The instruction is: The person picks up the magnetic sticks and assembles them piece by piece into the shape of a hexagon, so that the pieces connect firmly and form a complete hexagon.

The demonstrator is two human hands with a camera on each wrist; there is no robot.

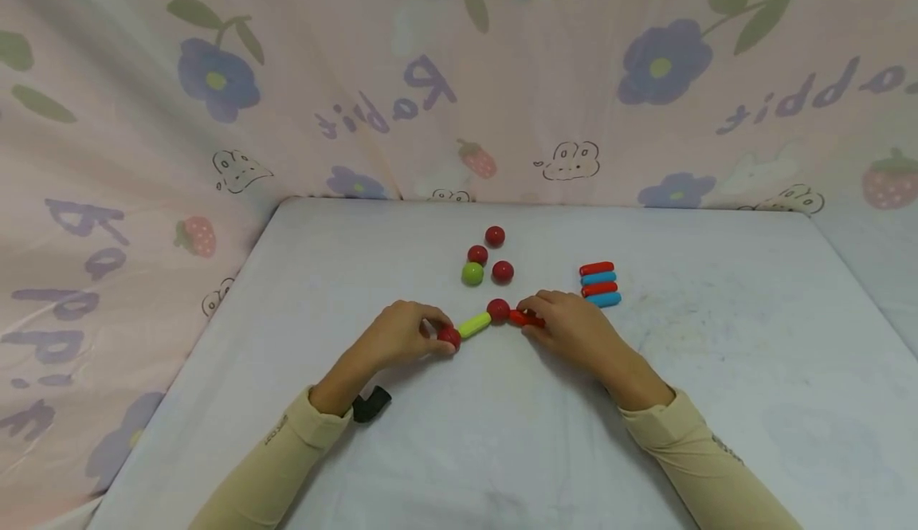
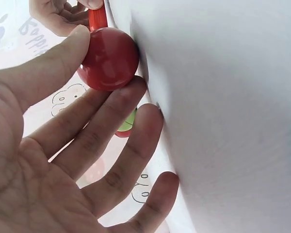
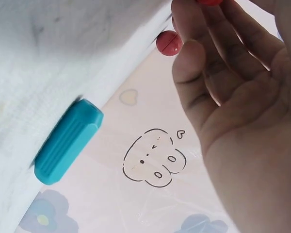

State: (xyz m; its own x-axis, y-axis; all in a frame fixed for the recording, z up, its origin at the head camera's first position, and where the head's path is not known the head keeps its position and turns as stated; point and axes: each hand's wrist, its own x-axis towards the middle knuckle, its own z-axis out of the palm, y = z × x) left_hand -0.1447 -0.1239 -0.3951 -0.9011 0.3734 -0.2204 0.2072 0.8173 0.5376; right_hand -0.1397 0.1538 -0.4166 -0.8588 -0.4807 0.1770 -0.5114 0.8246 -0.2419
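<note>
In the head view a short chain lies on the white table: a red ball, a yellow-green rod [image 1: 474, 324], a second red ball [image 1: 498, 309] and a red rod [image 1: 523, 319]. My left hand [image 1: 403, 334] pinches the ball at the chain's left end between thumb and fingers; the left wrist view shows this red ball [image 2: 110, 59] close up, its lower fingers spread beside it. My right hand [image 1: 574, 331] grips the red rod at the other end. In the right wrist view only a bit of red shows at the fingers of that right hand [image 3: 237, 92].
Beyond the chain sit several loose red balls [image 1: 495, 236] and a green ball [image 1: 472, 273]. Red and blue rods [image 1: 601, 300] lie in a row to the right. A dark object [image 1: 372, 404] rests by the left wrist. Patterned cloth [image 1: 459, 76] hangs behind the table.
</note>
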